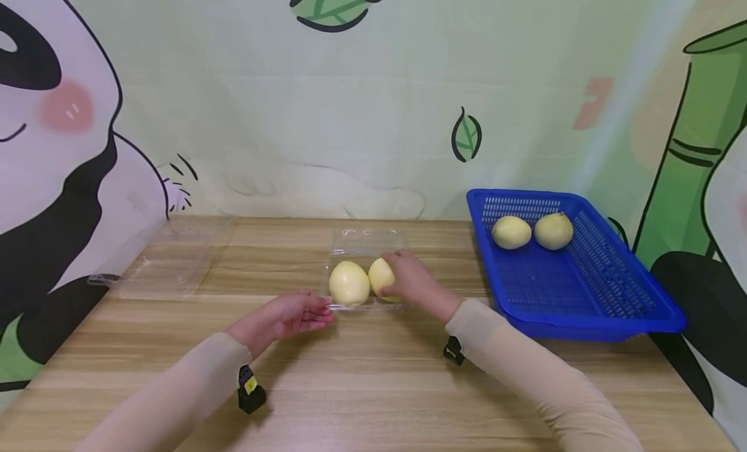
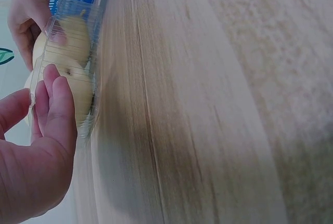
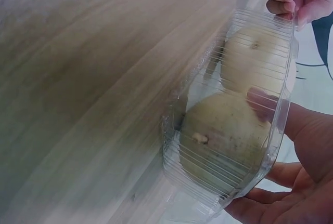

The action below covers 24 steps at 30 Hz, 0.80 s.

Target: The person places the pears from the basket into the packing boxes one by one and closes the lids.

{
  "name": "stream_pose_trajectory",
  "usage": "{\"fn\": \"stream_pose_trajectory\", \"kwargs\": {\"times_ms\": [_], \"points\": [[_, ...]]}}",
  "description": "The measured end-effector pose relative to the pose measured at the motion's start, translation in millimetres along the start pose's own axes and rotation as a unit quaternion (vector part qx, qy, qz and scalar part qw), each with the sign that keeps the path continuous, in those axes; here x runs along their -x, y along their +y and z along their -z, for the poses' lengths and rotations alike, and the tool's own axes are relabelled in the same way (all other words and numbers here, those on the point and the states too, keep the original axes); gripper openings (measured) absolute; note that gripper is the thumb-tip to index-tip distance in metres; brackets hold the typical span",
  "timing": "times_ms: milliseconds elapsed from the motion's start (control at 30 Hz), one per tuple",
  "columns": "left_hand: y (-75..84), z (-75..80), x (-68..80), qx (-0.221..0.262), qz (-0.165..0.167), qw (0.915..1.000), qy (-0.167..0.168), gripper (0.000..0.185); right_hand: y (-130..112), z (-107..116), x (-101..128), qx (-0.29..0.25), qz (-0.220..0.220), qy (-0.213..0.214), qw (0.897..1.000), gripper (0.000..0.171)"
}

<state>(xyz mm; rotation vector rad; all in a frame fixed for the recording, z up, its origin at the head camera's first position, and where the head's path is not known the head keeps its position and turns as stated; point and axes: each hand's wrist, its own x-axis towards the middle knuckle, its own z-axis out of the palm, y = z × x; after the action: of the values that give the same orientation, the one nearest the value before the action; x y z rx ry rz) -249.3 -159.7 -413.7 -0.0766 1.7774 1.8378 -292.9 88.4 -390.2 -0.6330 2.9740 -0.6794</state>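
Observation:
A clear plastic clamshell box [image 1: 369, 239] stands open on the table with two pale yellow pears in it, a left pear [image 1: 349, 284] and a right pear [image 1: 380, 278]. My left hand [image 1: 299, 314] pinches the box's near left rim between thumb and fingers. Over the box's right end, my right hand [image 1: 413, 281] grips the right pear. Seen from the right wrist, that pear [image 3: 221, 141] shows a stubby stem through the ribbed wall, with my thumb against it inside the box. The two pears sit side by side.
To the right stands a blue perforated basket [image 1: 537, 280] holding two more pears, one pear [image 1: 511, 232] beside another pear [image 1: 553, 231] at its back. Another clear plastic box [image 1: 166, 264] lies at the table's far left. A printed cloth backdrop [image 1: 373, 115] rises behind the table.

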Motion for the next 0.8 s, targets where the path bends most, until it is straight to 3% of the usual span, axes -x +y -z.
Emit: {"fn": "stream_pose_trajectory", "kwargs": {"times_ms": [600, 800], "points": [[-0.3, 2.0, -1.1, -0.003, 0.001, 1.0, -0.001, 0.007, -4.3, 0.9, -4.4, 0.026, -0.021, -0.031, 0.999, 0.078], [-0.5, 2.9, -2.2, -0.004, 0.0, 1.0, -0.002, 0.008, -5.1, 3.1, -6.6, 0.029, -0.006, -0.03, 0.999, 0.076]]}}
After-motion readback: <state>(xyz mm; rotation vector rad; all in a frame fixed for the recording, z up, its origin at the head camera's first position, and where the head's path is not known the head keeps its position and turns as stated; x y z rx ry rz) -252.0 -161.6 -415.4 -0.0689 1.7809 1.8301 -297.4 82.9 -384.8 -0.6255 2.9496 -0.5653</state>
